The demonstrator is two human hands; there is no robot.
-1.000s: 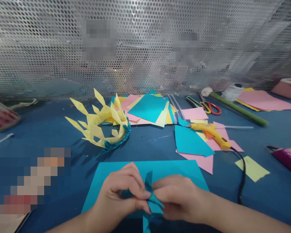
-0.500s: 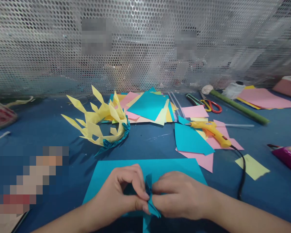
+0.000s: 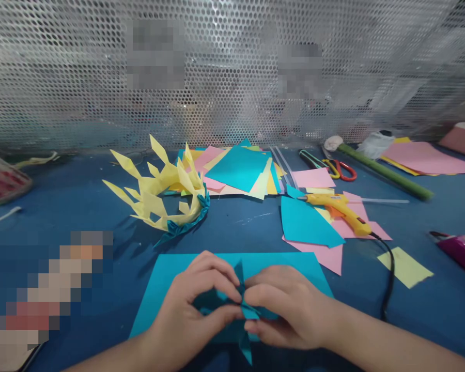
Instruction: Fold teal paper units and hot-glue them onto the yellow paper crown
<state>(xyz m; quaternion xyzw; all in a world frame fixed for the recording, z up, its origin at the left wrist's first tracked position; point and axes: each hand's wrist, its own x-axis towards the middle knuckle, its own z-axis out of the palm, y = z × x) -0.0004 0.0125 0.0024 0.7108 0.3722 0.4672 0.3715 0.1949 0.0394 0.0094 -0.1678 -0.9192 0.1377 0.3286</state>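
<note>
Between both hands is a small folded piece of teal paper (image 3: pixel 245 347), its pointed ends sticking out above and below the fingers. My left hand (image 3: pixel 201 299) pinches it from the left with thumb and fingertips. From the right, my right hand (image 3: pixel 287 305) grips the same piece with curled fingers, which cover part of its folds. Under the hands a large teal sheet (image 3: pixel 170 268) lies flat on the blue table (image 3: pixel 240 227). Further back on the left rests a pale yellow paper crown (image 3: pixel 151 199) with pointed tips and a twisted teal paper band (image 3: pixel 186 225) along its near right side.
A yellow glue gun (image 3: pixel 343 209) lies on paper scraps at right, its black cord (image 3: pixel 389 279) trailing forward. Behind are stacked coloured papers (image 3: pixel 236 168), scissors (image 3: pixel 344 169), a green stick (image 3: pixel 387 170) and a perforated metal screen (image 3: pixel 232 77). A magenta tool (image 3: pixel 459 253) sits far right.
Both hands have risen slightly and shifted their grip on the folded teal paper. It has turned, and a point now hangs lower beneath the fingers. The view has shifted slightly.
</note>
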